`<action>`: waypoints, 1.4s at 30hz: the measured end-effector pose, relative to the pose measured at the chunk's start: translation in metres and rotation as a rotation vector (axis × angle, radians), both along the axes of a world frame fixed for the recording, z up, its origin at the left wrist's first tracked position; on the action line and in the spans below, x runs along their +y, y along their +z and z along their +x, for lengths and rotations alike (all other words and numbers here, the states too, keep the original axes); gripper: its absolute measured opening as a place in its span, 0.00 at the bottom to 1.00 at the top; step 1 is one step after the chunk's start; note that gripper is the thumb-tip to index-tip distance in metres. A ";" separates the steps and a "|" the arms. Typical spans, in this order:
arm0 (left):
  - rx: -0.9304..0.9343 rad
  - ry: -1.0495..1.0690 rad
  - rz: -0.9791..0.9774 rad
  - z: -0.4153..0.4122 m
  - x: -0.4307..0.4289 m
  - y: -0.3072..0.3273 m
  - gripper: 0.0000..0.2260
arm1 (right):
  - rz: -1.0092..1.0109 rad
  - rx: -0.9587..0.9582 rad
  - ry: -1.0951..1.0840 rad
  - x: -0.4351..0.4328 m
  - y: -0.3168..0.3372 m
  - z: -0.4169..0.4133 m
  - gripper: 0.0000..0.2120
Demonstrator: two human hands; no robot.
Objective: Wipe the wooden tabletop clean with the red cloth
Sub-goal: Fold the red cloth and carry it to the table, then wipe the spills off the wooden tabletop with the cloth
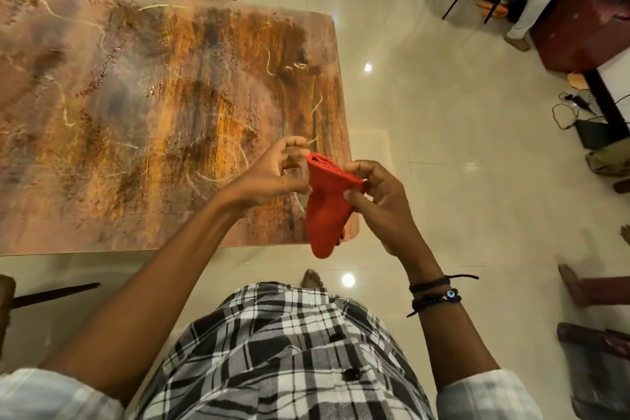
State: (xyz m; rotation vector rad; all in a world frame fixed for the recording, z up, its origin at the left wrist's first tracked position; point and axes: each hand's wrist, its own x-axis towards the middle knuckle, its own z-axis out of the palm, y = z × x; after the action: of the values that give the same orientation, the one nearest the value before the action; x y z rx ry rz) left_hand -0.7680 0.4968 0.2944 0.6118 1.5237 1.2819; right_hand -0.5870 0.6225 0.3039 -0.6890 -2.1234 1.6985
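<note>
Head view: the red cloth (325,208) hangs folded in the air over the tabletop (153,112)'s near right corner, its upper edge pinched by the left hand (272,174) and the right hand (378,201). It looks soft, light and limp, and is probably best bunched in one palm. Its long axis runs from the layered end, pointing away, to the rounded end nearest the person

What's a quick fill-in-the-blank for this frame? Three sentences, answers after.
1. The left hand and right hand hold a folded cloth coloured ____.
2. The cloth hangs over the near ____ corner of the wooden tabletop.
3. The black bracelets sit on the ____ wrist.
Missing words: red; right; right.
</note>
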 end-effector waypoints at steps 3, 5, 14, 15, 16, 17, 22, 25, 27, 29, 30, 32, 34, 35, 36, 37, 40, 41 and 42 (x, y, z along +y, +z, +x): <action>-0.095 -0.194 -0.054 0.007 0.013 -0.023 0.28 | -0.387 0.094 -0.111 0.016 -0.004 0.000 0.18; -0.084 -0.190 -0.097 0.015 0.022 -0.038 0.20 | -0.600 0.098 -0.305 0.032 -0.010 0.001 0.16; -0.322 0.084 -0.106 0.056 0.040 -0.068 0.22 | -0.837 -0.160 -0.324 0.041 -0.068 0.022 0.35; -0.348 0.084 -0.117 0.057 0.040 -0.068 0.23 | -0.801 -0.176 -0.315 0.041 -0.070 0.022 0.34; -0.380 0.073 -0.139 0.059 0.040 -0.069 0.23 | -0.762 -0.208 -0.310 0.042 -0.073 0.023 0.33; -0.409 0.049 -0.170 0.062 0.040 -0.071 0.26 | -0.726 -0.241 -0.315 0.043 -0.076 0.025 0.32; -0.336 -0.052 -0.264 0.073 0.042 -0.084 0.45 | -0.540 -0.261 -0.342 0.045 -0.089 0.029 0.26; -0.203 0.031 -0.226 0.073 0.048 -0.092 0.45 | -0.436 -0.231 -0.312 0.049 -0.090 0.026 0.27; -0.030 0.088 -0.218 0.069 0.051 -0.099 0.43 | -0.323 -0.327 -0.245 0.055 -0.092 0.020 0.32; 0.216 0.161 -0.258 0.063 0.048 -0.110 0.39 | -0.234 -0.461 -0.232 0.059 -0.101 0.014 0.36; 0.331 0.197 -0.288 0.059 0.046 -0.115 0.37 | -0.201 -0.493 -0.247 0.059 -0.105 0.010 0.37; 0.506 0.236 -0.324 0.046 0.045 -0.122 0.34 | -0.107 -0.515 -0.260 0.055 -0.115 0.002 0.36; 0.634 0.245 -0.319 0.031 0.048 -0.127 0.32 | 0.002 -0.546 -0.242 0.045 -0.124 -0.008 0.36; 0.689 0.230 -0.318 0.023 0.052 -0.131 0.30 | 0.051 -0.556 -0.234 0.040 -0.128 -0.014 0.36; 0.736 0.210 -0.320 0.013 0.058 -0.133 0.29 | 0.101 -0.557 -0.223 0.034 -0.130 -0.020 0.36; 0.781 0.186 -0.332 0.003 0.066 -0.136 0.29 | 0.146 -0.561 -0.210 0.030 -0.133 -0.026 0.36; 0.944 0.119 -0.390 -0.034 0.094 -0.147 0.27 | 0.283 -0.647 -0.170 0.026 -0.151 -0.039 0.34; 0.994 0.098 -0.418 -0.047 0.102 -0.153 0.26 | 0.340 -0.678 -0.165 0.029 -0.159 -0.041 0.34; 1.032 0.070 -0.436 -0.058 0.107 -0.159 0.26 | 0.400 -0.699 -0.158 0.030 -0.166 -0.043 0.33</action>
State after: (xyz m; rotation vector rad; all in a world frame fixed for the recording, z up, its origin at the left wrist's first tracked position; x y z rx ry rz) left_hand -0.8261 0.6040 0.1351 1.0021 2.5805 0.6072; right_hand -0.6296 0.6529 0.1375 -1.4182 -2.6469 0.9703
